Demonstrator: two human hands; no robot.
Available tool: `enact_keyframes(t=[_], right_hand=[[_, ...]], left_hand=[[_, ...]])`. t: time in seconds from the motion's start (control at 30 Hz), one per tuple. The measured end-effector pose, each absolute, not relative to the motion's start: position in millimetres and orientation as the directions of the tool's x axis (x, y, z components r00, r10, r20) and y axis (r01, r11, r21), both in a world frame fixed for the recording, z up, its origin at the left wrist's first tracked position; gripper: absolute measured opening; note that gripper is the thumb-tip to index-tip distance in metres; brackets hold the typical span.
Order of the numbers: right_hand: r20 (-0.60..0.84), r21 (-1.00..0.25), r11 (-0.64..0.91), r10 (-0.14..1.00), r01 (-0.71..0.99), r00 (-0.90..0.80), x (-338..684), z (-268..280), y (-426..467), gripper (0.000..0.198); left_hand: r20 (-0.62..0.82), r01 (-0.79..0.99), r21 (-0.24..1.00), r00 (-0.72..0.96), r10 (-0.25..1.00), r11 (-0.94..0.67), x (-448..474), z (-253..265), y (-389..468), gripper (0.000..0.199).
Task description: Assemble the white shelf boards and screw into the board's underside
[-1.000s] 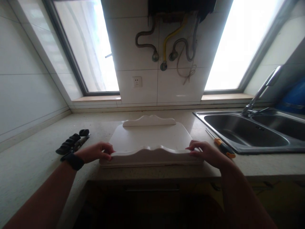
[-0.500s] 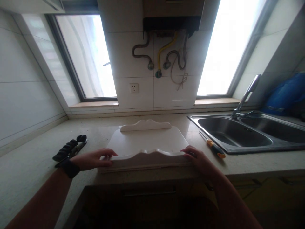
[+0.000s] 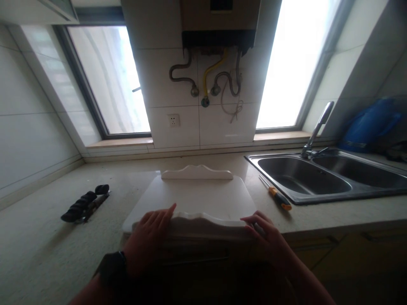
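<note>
the white scalloped wooden shelf (image 3: 203, 199) lies flat at the tabletop (image 3: 47, 245) front edge, between black-handled pliers (image 3: 83, 204) and a screwdriver (image 3: 276, 197) beside the sink (image 3: 305, 180). the left hand (image 3: 149, 239) grasps its near rail, fingers spread over it; the right hand (image 3: 265, 235) grips the rail's right end. the step in hand looks like positioning; any further shift calls for both hands moving evenly.

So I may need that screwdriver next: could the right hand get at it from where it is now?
Probably yes. The right hand rests on the near right end of the white shelf, and the screwdriver lies on bare counter just beyond it, beside the sink. Nothing stands between them.
</note>
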State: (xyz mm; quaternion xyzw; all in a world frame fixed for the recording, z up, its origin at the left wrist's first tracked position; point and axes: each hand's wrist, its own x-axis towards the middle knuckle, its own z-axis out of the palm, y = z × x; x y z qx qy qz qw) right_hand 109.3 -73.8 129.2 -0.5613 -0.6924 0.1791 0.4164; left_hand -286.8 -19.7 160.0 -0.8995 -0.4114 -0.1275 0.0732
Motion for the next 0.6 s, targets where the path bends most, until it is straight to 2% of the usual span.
enact_keyframes(t=[0.07,0.17,0.27,0.4,0.47,0.5,0.6], right_hand=[[0.340,-0.704,0.270,0.940,0.657,-0.022,104.3,133.2,-91.8,0.034],[0.274,-0.704,0.224,0.961,0.674,-0.033,95.2,141.8,-120.0,0.035],[0.183,-0.724,0.229,0.973,0.651,-0.138,88.8,150.2,-144.0,0.036],[0.075,-0.722,0.273,0.944,0.635,-0.321,95.8,158.8,-157.6,0.028],[0.119,-0.683,0.294,0.948,0.669,-0.295,110.1,160.7,-151.9,0.022],[0.189,-0.653,0.304,0.952,0.694,-0.239,120.1,160.9,-145.4,0.022],[0.424,-0.549,0.333,0.902,0.766,-0.088,155.8,160.0,-112.9,0.037]], left_hand=[[0.376,0.770,-0.085,0.613,0.695,-0.633,-288.0,148.3,-25.8,0.121],[0.496,0.767,-0.155,0.606,0.623,-0.623,-290.6,136.4,-31.4,0.092],[0.540,0.737,-0.192,0.631,0.557,-0.648,-295.0,132.9,-33.1,0.068],[0.558,0.655,-0.228,0.694,0.455,-0.720,-301.7,139.0,-33.9,0.051],[0.562,0.629,-0.244,0.712,0.420,-0.738,-304.3,143.0,-34.3,0.046],[0.562,0.620,-0.252,0.719,0.409,-0.743,-305.3,144.6,-34.3,0.045],[0.551,0.592,-0.261,0.740,0.386,-0.763,-307.8,147.9,-33.1,0.047]])
